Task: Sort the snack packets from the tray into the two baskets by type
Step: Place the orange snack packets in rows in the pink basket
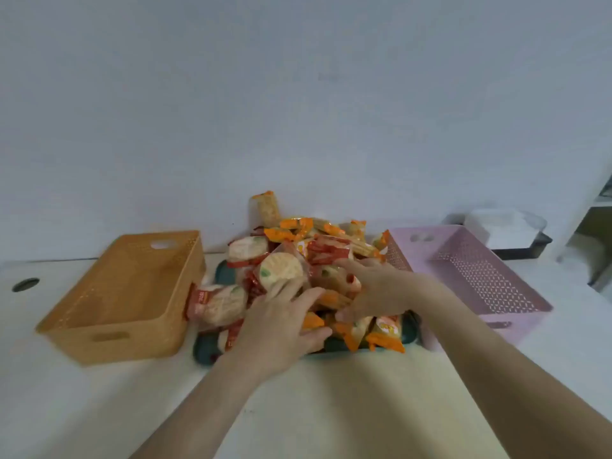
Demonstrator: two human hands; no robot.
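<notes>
white table [331, 409] | packets [308, 260] heaped every way | both hands [281, 326] spread on pile

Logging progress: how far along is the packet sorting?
Nothing sorted yet: the orange plastic basket and pink perforated basket both look empty. Left hand and right hand rest on the heaped snack packets; no clear grasp. The whole dark green tray remains.

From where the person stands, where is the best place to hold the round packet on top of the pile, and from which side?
Probably by its near lower edge, coming from the front with the left hand. The round packet lies tilted on the pile, its face toward the person, and its near edge is by the fingertips. The far edge is crowded by other packets.
</notes>
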